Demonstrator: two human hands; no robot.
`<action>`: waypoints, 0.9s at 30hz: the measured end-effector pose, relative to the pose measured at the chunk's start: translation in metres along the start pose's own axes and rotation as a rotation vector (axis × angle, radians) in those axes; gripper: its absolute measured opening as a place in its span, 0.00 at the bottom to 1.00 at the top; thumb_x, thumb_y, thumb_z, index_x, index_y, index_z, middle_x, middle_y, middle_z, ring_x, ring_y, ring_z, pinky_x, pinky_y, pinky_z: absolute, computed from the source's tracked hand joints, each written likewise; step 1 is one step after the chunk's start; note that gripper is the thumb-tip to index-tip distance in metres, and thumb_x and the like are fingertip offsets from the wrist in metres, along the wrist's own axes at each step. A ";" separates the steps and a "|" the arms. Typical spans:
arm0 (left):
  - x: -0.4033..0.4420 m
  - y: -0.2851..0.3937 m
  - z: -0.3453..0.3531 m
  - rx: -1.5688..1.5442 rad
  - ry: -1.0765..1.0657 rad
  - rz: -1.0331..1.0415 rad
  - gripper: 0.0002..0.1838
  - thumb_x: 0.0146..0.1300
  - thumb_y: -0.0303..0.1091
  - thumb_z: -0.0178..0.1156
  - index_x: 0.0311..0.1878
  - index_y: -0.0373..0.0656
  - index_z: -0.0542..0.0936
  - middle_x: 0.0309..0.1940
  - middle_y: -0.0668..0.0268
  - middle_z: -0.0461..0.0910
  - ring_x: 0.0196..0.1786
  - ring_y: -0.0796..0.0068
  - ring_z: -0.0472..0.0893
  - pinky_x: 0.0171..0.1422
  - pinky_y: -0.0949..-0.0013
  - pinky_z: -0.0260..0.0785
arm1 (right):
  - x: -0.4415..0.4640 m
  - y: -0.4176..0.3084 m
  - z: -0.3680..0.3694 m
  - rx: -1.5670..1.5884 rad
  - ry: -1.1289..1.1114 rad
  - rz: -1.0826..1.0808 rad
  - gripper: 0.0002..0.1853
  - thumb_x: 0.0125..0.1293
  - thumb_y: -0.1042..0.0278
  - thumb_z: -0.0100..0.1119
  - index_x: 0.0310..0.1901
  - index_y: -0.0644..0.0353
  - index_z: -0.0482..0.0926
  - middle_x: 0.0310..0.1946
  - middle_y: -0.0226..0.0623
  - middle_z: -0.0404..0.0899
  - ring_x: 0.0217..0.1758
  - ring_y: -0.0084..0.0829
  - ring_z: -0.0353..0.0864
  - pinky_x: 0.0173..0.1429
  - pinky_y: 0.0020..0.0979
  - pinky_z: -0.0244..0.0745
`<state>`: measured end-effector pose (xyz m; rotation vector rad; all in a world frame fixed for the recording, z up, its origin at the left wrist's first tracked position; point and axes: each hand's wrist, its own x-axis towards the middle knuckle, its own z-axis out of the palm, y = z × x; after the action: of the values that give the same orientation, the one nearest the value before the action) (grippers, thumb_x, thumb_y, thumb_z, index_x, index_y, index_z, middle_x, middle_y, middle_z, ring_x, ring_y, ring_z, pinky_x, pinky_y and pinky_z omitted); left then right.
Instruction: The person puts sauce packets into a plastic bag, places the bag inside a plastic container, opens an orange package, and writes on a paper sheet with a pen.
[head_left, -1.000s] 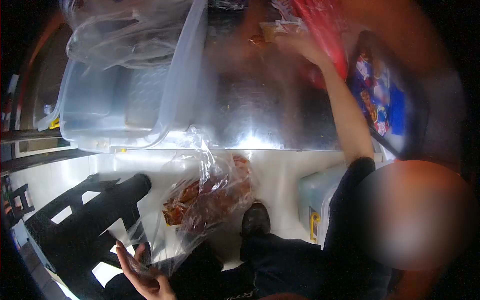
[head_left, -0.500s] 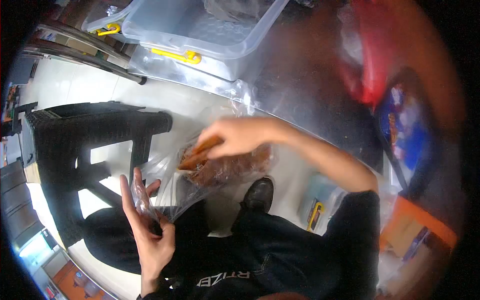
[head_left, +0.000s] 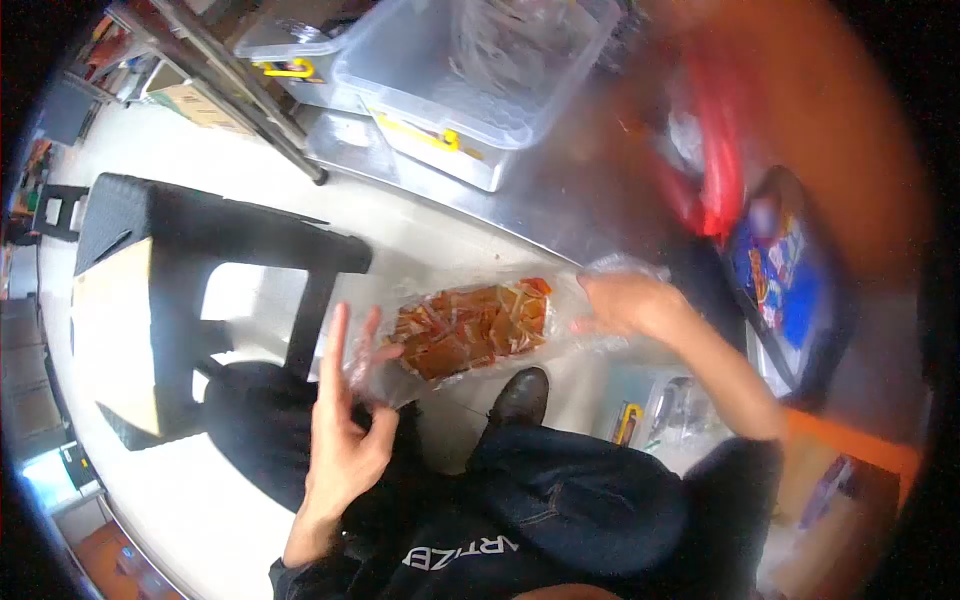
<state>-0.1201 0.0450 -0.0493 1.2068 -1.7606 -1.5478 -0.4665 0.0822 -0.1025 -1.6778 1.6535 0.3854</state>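
Observation:
A clear plastic bag [head_left: 565, 310] stretches between my two hands, above the floor. Flat brown-orange pieces [head_left: 470, 328], their exact kind unclear, lie bunched in its middle. My left hand [head_left: 350, 430] is at the bag's left end, index and middle fingers stretched upward, with clear film caught among the other fingers and the thumb. At the opposite end, my right hand [head_left: 630, 305] has its fingers closed on the film; its fingertips are partly blurred.
A black stool [head_left: 220, 235] stands at left. Clear bins with yellow latches [head_left: 440, 100] sit on a metal surface [head_left: 480, 205] ahead. Red plastic [head_left: 722, 150] and a blue printed packet [head_left: 775, 275] are at right. Below them is an orange-edged box [head_left: 850, 450]. My shoe [head_left: 520, 397] is under the bag.
My right hand has left the brown piece it held over the bag and moved right to the bag's far end. The bag now lies flatter, and the view has shifted.

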 end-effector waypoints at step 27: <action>-0.015 0.034 -0.023 0.030 -0.179 -0.130 0.48 0.65 0.22 0.66 0.82 0.40 0.48 0.69 0.55 0.75 0.76 0.63 0.68 0.82 0.60 0.50 | 0.161 0.284 -0.058 0.326 0.802 0.430 0.41 0.67 0.50 0.67 0.72 0.70 0.63 0.67 0.59 0.73 0.73 0.50 0.70 0.75 0.42 0.66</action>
<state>-0.1038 0.0450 -0.0089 1.2521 -1.8550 -1.7586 -0.7334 -0.0463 -0.2527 -1.2812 2.5026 -0.4128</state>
